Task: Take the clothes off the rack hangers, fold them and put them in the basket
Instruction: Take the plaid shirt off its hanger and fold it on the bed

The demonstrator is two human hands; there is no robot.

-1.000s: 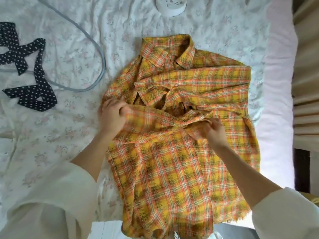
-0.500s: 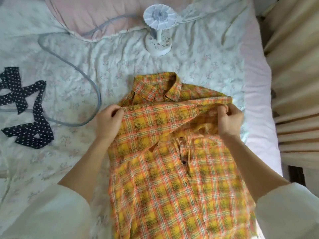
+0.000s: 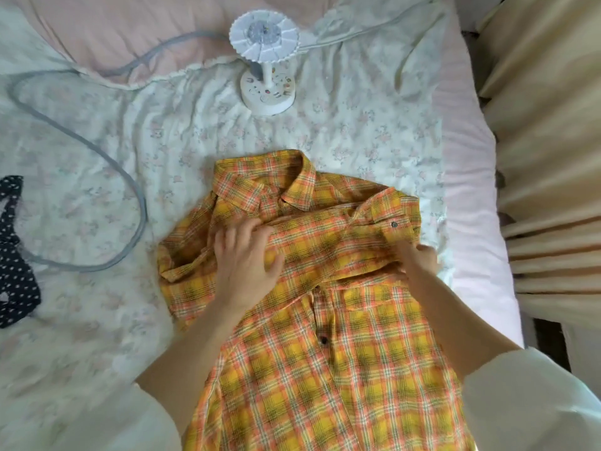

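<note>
shirt (image 3: 325,336) flat on bed (image 3: 374,131), collar far end | thin, limp, light, creases easy – my guess | L hand (image 3: 247,265) grip spread, pressing sleeve fold | R hand (image 3: 419,258) grip pinching cuff-side edge | best hold: shoulder seams/hem corners, not mid-cloth

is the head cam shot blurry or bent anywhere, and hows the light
Head view: soft even daylight, no glare, only faint shadows under the hands; left hand slightly motion-blurred on the plaid shirt; wide-angle bending at the edges, near the curtain; overall a little soft.
</note>
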